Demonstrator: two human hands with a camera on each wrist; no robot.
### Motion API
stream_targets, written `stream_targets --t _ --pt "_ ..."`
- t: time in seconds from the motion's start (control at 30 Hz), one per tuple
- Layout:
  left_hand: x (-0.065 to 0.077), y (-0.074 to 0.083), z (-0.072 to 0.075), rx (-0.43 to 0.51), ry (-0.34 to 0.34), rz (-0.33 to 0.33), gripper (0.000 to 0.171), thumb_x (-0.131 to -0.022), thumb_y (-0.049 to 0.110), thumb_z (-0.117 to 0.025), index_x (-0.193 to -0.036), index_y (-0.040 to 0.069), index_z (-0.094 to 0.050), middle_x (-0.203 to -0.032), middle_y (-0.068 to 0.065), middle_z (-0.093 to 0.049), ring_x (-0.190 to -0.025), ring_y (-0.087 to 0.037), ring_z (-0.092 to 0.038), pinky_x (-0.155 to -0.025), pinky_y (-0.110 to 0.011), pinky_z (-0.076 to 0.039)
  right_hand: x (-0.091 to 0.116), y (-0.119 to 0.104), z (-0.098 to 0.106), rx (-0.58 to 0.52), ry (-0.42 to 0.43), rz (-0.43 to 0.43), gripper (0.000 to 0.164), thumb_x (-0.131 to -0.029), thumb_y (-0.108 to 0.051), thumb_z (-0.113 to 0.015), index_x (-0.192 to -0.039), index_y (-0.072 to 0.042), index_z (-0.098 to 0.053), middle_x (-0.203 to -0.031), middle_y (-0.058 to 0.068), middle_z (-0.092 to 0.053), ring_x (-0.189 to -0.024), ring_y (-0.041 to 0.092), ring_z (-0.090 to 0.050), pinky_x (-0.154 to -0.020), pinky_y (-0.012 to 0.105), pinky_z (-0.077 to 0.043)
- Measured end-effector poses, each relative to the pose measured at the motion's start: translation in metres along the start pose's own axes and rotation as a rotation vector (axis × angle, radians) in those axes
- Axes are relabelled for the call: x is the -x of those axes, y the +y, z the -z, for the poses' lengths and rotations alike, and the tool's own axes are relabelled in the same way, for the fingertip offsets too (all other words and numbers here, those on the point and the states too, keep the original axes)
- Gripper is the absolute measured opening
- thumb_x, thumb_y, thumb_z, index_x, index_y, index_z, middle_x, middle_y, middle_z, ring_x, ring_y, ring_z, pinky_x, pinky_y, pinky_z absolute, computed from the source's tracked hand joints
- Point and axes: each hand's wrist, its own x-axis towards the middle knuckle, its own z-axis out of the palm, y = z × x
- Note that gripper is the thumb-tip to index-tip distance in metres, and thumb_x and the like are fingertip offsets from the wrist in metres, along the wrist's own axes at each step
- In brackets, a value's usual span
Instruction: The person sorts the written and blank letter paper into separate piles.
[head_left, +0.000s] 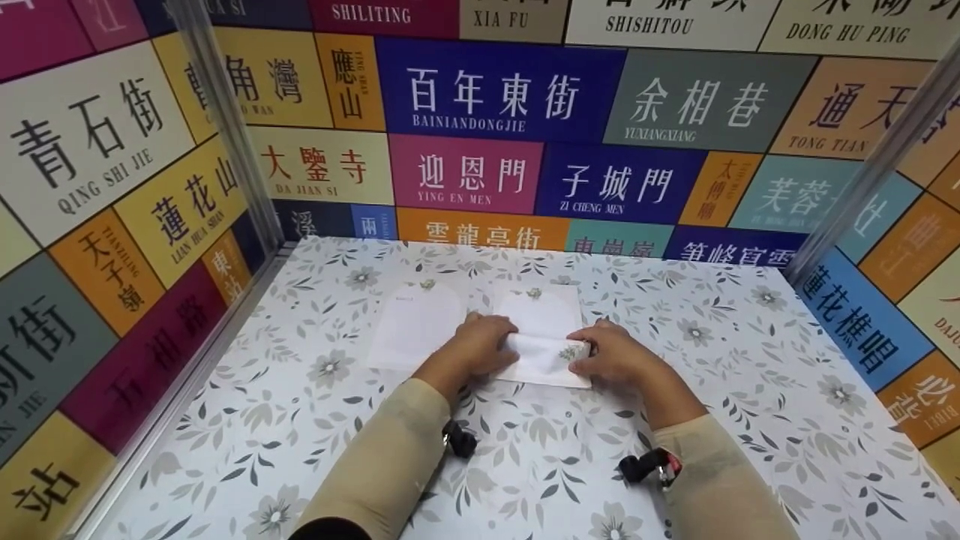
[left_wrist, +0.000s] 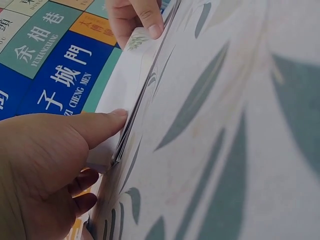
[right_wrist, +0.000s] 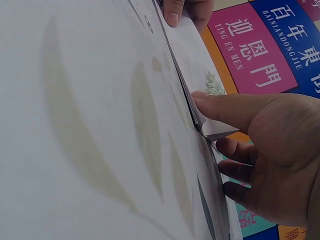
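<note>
A sheet of letter paper (head_left: 536, 311) with a small printed leaf motif lies on the table, its near part folded back toward the far side. My left hand (head_left: 484, 345) grips the left end of the folded part, and in the left wrist view its thumb (left_wrist: 102, 125) lies along the near edge. At the right end, my right hand (head_left: 613, 352) pinches the paper beside a printed green sprig (head_left: 574, 351). The right wrist view shows that thumb (right_wrist: 220, 107) on the near edge, with a paper corner (right_wrist: 220, 129) sticking out under it.
To the left of the folded sheet lies a second sheet (head_left: 412, 330), flat, with a small line of print near its top. A floral cloth (head_left: 330, 427) covers the table. Colourful panels (head_left: 465, 172) with street names stand behind and at both sides, with metal posts (head_left: 232, 127) at the corners.
</note>
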Motion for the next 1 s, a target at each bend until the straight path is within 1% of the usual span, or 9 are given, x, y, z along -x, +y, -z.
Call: stream_targets --t 0.13,0.23,0.37,0.47,0.63,0.7,0.8,0.9,1.0 --pt "0.000 -0.001 0.000 -0.016 0.015 -0.026 0.048 -0.101 0.034 -0.072 -0.144 0.014 -0.067 -0.157 -0.006 -0.061 -0.153 -0.026 -0.050 -0.133 -0.052 -0.030 0.000 -0.001 0.001 0.018 0.008 0.000 0.062 -0.093 -0.032 -0.084 -0.148 -0.011 -0.063 -0.150 0.022 -0.055 -0.136 0.036 -0.053 -0.120 0.057 -0.043" --pt "0.000 -0.002 0.000 -0.007 0.012 -0.034 0.048 -0.101 0.034 -0.072 -0.145 0.014 -0.066 -0.157 -0.007 -0.061 -0.153 -0.027 -0.050 -0.134 -0.051 -0.028 0.000 -0.001 0.001 -0.006 0.012 -0.044 0.065 -0.093 -0.032 -0.085 -0.150 -0.012 -0.061 -0.155 0.022 -0.052 -0.140 0.037 -0.052 -0.124 0.058 -0.040" --pt "0.000 -0.004 0.000 -0.001 0.007 -0.046 0.048 -0.102 0.033 -0.071 -0.145 0.013 -0.066 -0.158 -0.008 -0.061 -0.154 -0.027 -0.050 -0.136 -0.051 -0.025 -0.001 -0.002 0.002 -0.021 0.014 -0.058 0.065 -0.093 -0.032 -0.085 -0.150 -0.011 -0.061 -0.156 0.023 -0.051 -0.144 0.040 -0.050 -0.127 0.058 -0.037" --pt "0.000 -0.004 0.000 0.013 0.007 -0.036 0.049 -0.102 0.034 -0.071 -0.146 0.013 -0.066 -0.157 -0.008 -0.061 -0.154 -0.028 -0.050 -0.136 -0.050 -0.025 -0.001 -0.002 0.002 -0.025 0.016 -0.054 0.065 -0.092 -0.031 -0.085 -0.149 -0.010 -0.062 -0.156 0.023 -0.051 -0.147 0.042 -0.048 -0.129 0.059 -0.035" --pt "-0.002 -0.001 0.001 0.084 0.020 0.068 0.051 -0.100 0.039 -0.072 -0.145 0.015 -0.066 -0.156 -0.005 -0.063 -0.156 -0.027 -0.047 -0.138 -0.045 -0.022 -0.001 -0.003 0.003 -0.058 0.029 -0.077 0.070 -0.091 -0.040 -0.085 -0.150 -0.010 -0.062 -0.147 0.021 -0.060 -0.137 0.039 -0.056 -0.123 0.058 -0.042" --pt "-0.003 0.001 0.000 0.122 0.035 0.118 0.051 -0.100 0.040 -0.073 -0.144 0.017 -0.067 -0.156 -0.004 -0.063 -0.156 -0.027 -0.047 -0.137 -0.044 -0.024 -0.001 -0.004 0.003 -0.074 0.047 -0.094 0.071 -0.091 -0.047 -0.084 -0.149 -0.012 -0.063 -0.143 0.020 -0.064 -0.133 0.037 -0.060 -0.119 0.057 -0.046" --pt "-0.005 0.003 0.001 0.180 0.065 0.174 0.049 -0.100 0.037 -0.074 -0.145 0.018 -0.067 -0.158 -0.005 -0.060 -0.156 -0.028 -0.046 -0.135 -0.044 -0.029 0.000 -0.005 0.004 -0.095 0.086 -0.116 0.074 -0.093 -0.054 -0.080 -0.151 -0.012 -0.061 -0.143 0.020 -0.065 -0.132 0.037 -0.061 -0.117 0.057 -0.048" --pt "-0.005 0.006 0.002 0.272 0.103 0.244 0.049 -0.101 0.030 -0.072 -0.148 0.017 -0.064 -0.160 -0.007 -0.058 -0.156 -0.029 -0.047 -0.133 -0.045 -0.034 0.000 -0.008 0.006 -0.154 0.125 -0.154 0.075 -0.097 -0.053 -0.074 -0.155 -0.009 -0.056 -0.146 0.023 -0.063 -0.133 0.038 -0.060 -0.116 0.056 -0.049" --pt "-0.006 0.008 0.002 0.401 0.150 0.345 0.051 -0.101 0.020 -0.069 -0.152 0.016 -0.061 -0.158 -0.008 -0.060 -0.153 -0.028 -0.051 -0.130 -0.044 -0.039 0.001 -0.010 0.007 -0.289 0.149 -0.229 0.071 -0.102 -0.044 -0.071 -0.158 -0.004 -0.051 -0.149 0.023 -0.061 -0.128 0.034 -0.063 -0.110 0.047 -0.053"
